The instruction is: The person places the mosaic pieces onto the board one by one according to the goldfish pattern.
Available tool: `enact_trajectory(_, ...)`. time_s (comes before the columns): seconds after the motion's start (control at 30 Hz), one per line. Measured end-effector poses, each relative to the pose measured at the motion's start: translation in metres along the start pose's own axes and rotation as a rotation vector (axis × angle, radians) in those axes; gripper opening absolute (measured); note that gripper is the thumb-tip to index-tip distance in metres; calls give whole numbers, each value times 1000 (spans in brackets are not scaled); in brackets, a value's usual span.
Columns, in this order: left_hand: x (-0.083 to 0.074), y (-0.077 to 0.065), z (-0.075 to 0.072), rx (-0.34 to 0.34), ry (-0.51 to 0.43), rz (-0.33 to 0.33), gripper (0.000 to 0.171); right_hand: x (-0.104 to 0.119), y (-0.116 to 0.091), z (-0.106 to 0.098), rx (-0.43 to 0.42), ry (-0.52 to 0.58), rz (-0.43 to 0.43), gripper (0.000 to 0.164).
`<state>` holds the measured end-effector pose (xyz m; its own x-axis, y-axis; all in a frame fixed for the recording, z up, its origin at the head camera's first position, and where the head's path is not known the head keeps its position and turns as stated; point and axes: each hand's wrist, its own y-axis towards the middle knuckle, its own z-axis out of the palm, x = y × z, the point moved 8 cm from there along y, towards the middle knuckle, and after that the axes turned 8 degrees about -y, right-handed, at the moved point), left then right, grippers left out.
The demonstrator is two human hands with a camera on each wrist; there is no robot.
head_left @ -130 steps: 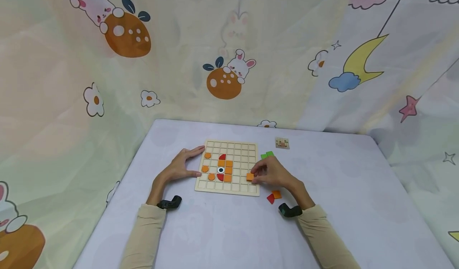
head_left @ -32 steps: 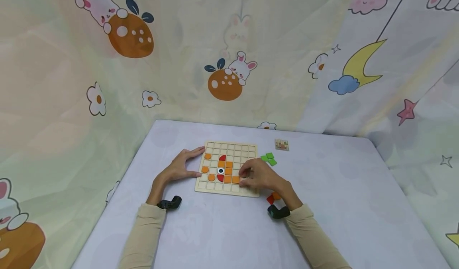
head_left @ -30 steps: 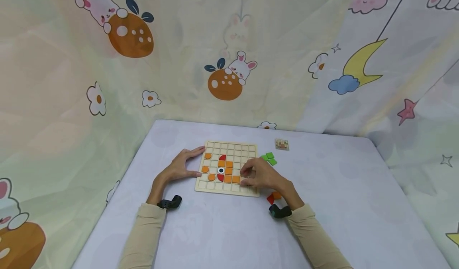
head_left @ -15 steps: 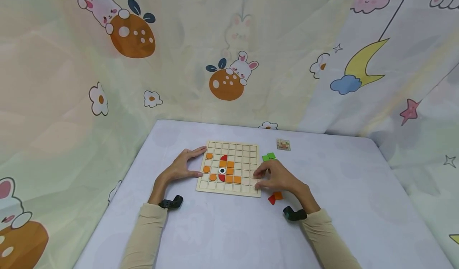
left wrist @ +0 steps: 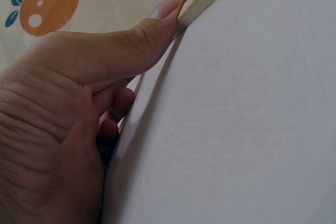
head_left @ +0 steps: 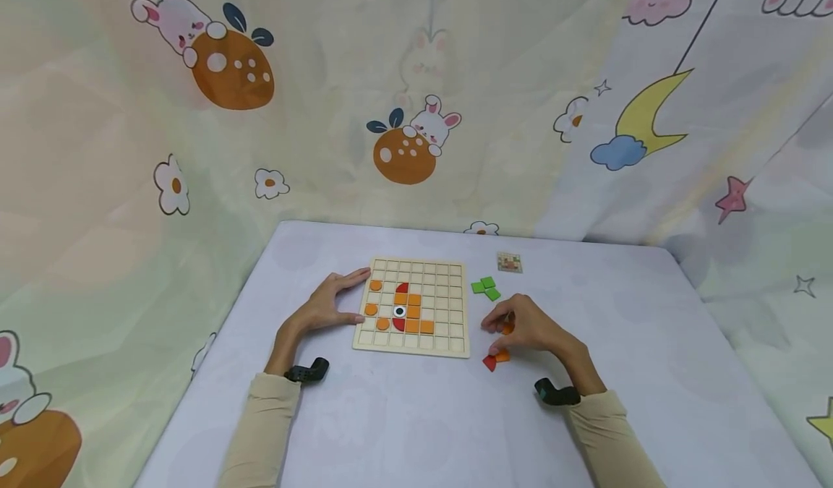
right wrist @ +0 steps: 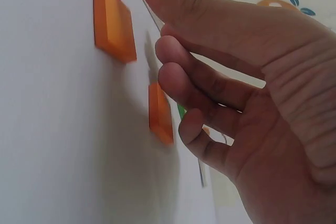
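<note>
Left hand [head_left: 319, 311]: thumb and fingers spread, touching the board [head_left: 445, 343], left of centre toward the bench [head_left: 390, 430]'s far edge. Right hand [head_left: 530, 325]: fingers bent, thumb apart, just over the loose orange tiles [head_left: 503, 356], nearer the bench's right edge; 0.5 s ago it was at the board's right side. Board hasn't moved.

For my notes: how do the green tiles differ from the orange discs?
The green tiles are square, the orange discs round. The green tiles lie off the board, clustered together; the orange discs sit on it, spaced apart. Three of each show.
</note>
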<state>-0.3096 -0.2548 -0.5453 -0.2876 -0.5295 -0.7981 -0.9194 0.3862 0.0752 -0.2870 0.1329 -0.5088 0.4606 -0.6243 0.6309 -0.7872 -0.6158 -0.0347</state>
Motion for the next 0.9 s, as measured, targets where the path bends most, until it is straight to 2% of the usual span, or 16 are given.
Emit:
enact_trajectory(0.17,0,0,-1,4,-6,5,100,-4,-8,-6,-28,-10,20,40)
enact_trajectory(0.37,6,2,1,12,0,-3,101,-11,-16,-14,-70,-61,84,42)
enact_trajectory(0.6,2,2,0,11,2,6,101,-20,-25,-23,-129,-100,113,45)
enact_trajectory(0.77,3,3,0,7,5,3,101,-31,-31,-28,-160,-135,149,43)
enact_trajectory(0.9,3,3,1,8,3,-4,102,-36,-35,-29,-177,-143,146,38)
